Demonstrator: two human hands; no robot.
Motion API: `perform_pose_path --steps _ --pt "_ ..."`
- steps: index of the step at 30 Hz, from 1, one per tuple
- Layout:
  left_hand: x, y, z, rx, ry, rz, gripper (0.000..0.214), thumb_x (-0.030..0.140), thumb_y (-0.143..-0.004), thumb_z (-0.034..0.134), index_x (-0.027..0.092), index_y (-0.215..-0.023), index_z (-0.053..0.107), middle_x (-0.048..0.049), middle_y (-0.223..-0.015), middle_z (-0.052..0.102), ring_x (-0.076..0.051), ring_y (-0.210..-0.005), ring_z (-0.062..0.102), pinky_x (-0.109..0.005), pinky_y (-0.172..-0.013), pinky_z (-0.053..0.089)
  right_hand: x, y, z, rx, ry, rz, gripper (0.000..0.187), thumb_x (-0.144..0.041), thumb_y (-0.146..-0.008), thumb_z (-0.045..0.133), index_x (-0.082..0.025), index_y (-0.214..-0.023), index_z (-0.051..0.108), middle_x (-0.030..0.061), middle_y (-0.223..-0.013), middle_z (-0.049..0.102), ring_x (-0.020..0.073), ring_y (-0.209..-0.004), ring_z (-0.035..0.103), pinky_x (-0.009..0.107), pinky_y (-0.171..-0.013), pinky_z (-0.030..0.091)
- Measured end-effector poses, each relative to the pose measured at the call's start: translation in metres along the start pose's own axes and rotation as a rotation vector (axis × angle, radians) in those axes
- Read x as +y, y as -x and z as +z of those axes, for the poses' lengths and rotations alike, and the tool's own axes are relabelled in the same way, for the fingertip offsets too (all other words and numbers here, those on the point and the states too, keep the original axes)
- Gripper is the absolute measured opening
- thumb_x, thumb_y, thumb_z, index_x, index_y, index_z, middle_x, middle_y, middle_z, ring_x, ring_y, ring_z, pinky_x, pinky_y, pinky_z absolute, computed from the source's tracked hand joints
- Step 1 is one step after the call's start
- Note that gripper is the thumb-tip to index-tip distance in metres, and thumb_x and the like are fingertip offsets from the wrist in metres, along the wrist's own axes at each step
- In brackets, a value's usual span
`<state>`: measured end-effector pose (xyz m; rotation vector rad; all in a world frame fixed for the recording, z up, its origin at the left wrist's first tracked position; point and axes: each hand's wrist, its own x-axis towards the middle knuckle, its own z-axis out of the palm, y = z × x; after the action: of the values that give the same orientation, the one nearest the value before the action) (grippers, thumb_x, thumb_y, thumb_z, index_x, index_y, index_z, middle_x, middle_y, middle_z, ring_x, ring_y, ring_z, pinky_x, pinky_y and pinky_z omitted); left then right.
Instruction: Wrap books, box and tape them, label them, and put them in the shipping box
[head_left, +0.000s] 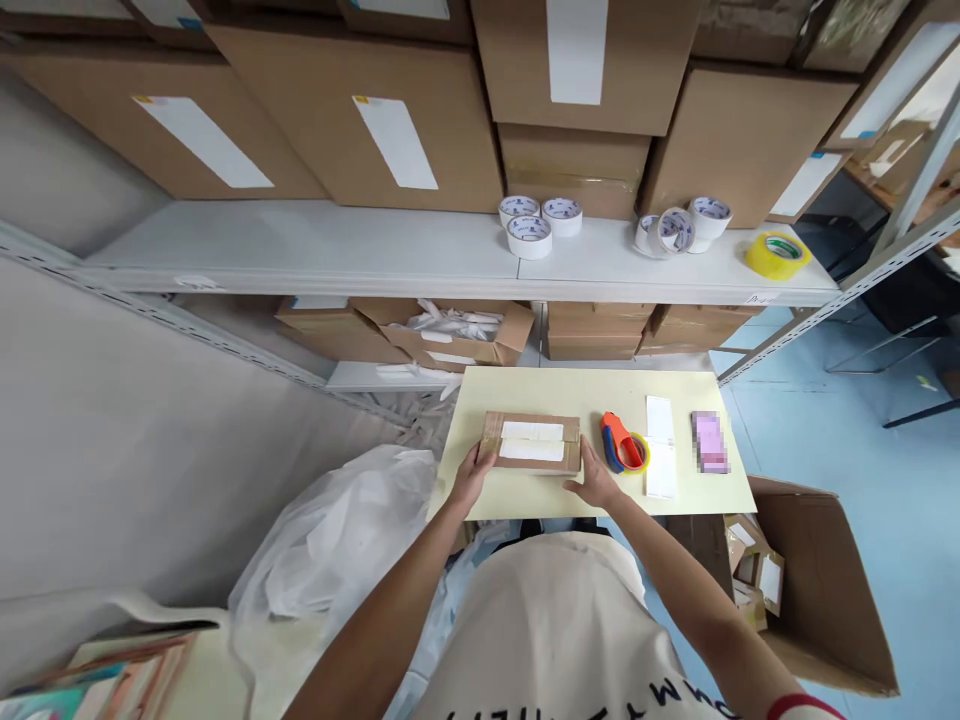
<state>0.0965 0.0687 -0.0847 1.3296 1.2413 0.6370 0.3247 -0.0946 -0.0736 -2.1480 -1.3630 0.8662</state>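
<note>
A small taped cardboard box lies on the pale yellow table, with white labels on its top and clear tape across them. My left hand grips the box's left end, thumb near the top edge. At the opposite end, my right hand presses its fingers against the side, and its thumb is spread toward the front. Just right of that hand is an orange and blue tape dispenser with a yellow-rimmed roll. Beyond it lie a white label strip and a pink-purple blurred item.
A shelf behind the table holds large cartons, white tape rolls and a yellow roll. An open carton with small boxes stands at right. White plastic bags bulge at left.
</note>
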Motion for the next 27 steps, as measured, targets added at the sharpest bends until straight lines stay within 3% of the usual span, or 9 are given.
perform_pose_path --steps 3,6,10,16,19,21,24,27 --pt "-0.003 -0.002 -0.014 -0.075 0.039 0.060 0.073 0.069 -0.065 0.066 0.016 -0.115 0.063 -0.0130 -0.115 0.071 -0.028 -0.108 0.065 -0.040 -0.093 0.051 -0.015 -0.009 0.010 0.063 -0.311 -0.009 0.076 -0.033 -0.084 0.059 -0.021 -0.151 0.024 0.0150 -0.143 0.052 0.0258 -0.127 0.054 0.043 -0.103 0.046" --pt "-0.007 -0.006 -0.032 -0.044 0.007 0.062 0.073 0.070 -0.062 0.065 0.015 -0.111 0.062 -0.0108 -0.099 0.073 -0.025 -0.091 0.069 -0.038 -0.084 0.054 -0.026 -0.020 0.011 0.128 -0.514 0.099 0.061 -0.040 -0.085 0.059 -0.020 -0.139 0.041 0.0132 -0.123 0.067 0.0254 -0.104 0.068 0.041 -0.089 0.055" --pt "-0.012 -0.015 -0.045 0.028 -0.133 0.024 0.056 0.059 -0.064 0.069 0.015 -0.099 0.063 -0.0107 -0.096 0.073 -0.022 -0.085 0.068 -0.035 -0.081 0.054 -0.040 -0.035 0.013 0.170 -0.571 0.273 0.049 -0.044 -0.086 0.057 -0.013 -0.123 0.052 0.0164 -0.114 0.070 0.0249 -0.101 0.069 0.038 -0.087 0.055" --pt "-0.011 -0.029 -0.049 -0.057 -0.288 -0.038 0.038 0.036 -0.070 0.069 0.016 -0.102 0.065 -0.0091 -0.095 0.073 -0.025 -0.086 0.069 -0.036 -0.080 0.053 -0.051 -0.045 0.026 0.122 -0.575 0.277 0.041 -0.040 -0.078 0.065 -0.016 -0.112 0.066 0.0116 -0.117 0.071 0.0252 -0.105 0.068 0.035 -0.089 0.055" --pt "-0.008 -0.027 -0.050 -0.071 -0.362 -0.045 0.043 0.032 -0.072 0.067 0.015 -0.112 0.063 -0.0126 -0.108 0.070 -0.029 -0.103 0.066 -0.040 -0.091 0.050 -0.049 -0.039 0.031 0.112 -0.577 0.272 0.045 -0.043 -0.078 0.064 -0.019 -0.117 0.066 0.0091 -0.118 0.071 0.0251 -0.107 0.066 0.036 -0.092 0.053" --pt "-0.004 -0.021 -0.049 -0.015 -0.445 0.020 0.051 0.031 -0.075 0.066 0.014 -0.122 0.057 -0.0161 -0.121 0.065 -0.033 -0.120 0.057 -0.044 -0.100 0.045 -0.041 -0.028 0.028 0.171 -0.524 0.287 0.053 -0.043 -0.080 0.062 -0.019 -0.127 0.060 0.0117 -0.130 0.064 0.0270 -0.117 0.061 0.039 -0.097 0.051" --pt "0.006 -0.010 -0.041 0.078 -0.625 0.273 0.060 0.028 -0.077 0.063 0.013 -0.134 0.047 -0.0211 -0.134 0.054 -0.036 -0.132 0.045 -0.052 -0.108 0.038 -0.020 -0.007 0.011 0.382 -0.231 0.296 0.056 -0.038 -0.082 0.059 -0.014 -0.133 0.053 0.0182 -0.140 0.053 0.0322 -0.130 0.049 0.047 -0.105 0.042" --pt "0.025 0.000 -0.019 -0.012 -0.745 0.489 0.061 0.031 -0.080 0.063 0.015 -0.135 0.045 -0.0219 -0.142 0.046 -0.037 -0.135 0.040 -0.056 -0.107 0.037 -0.001 0.007 -0.010 0.453 0.096 0.340 0.052 -0.029 -0.083 0.059 -0.012 -0.131 0.052 0.0214 -0.137 0.054 0.0351 -0.132 0.044 0.051 -0.106 0.039"
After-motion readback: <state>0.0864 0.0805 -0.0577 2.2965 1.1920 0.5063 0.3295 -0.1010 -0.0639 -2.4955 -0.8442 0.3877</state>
